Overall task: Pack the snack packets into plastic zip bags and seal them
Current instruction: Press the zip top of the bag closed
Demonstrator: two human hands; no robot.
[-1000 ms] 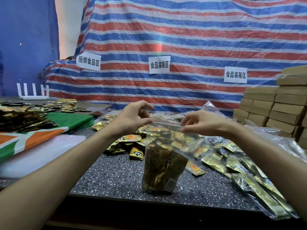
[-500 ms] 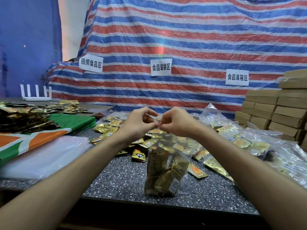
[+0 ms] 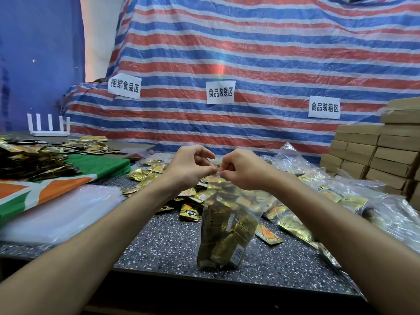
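Note:
A clear plastic zip bag [image 3: 223,233] filled with gold snack packets stands upright on the speckled table [image 3: 159,248], near its front edge. My left hand [image 3: 188,170] and my right hand [image 3: 242,169] meet at the middle of the bag's top strip, and each pinches it between thumb and fingers. The strip itself is mostly hidden by my fingers. Loose gold snack packets [image 3: 147,176] lie in a heap behind the bag.
Filled clear bags [image 3: 354,196] pile up at the right. Brown cardboard boxes [image 3: 377,151] are stacked at the far right. A stack of flat clear bags [image 3: 56,212] lies on a green and orange cloth [image 3: 45,189] at the left. A striped tarpaulin [image 3: 250,53] hangs behind.
My hands, a bag's width apart on the top strip a second ago, have come together at its middle. The bag's top has bunched up narrower.

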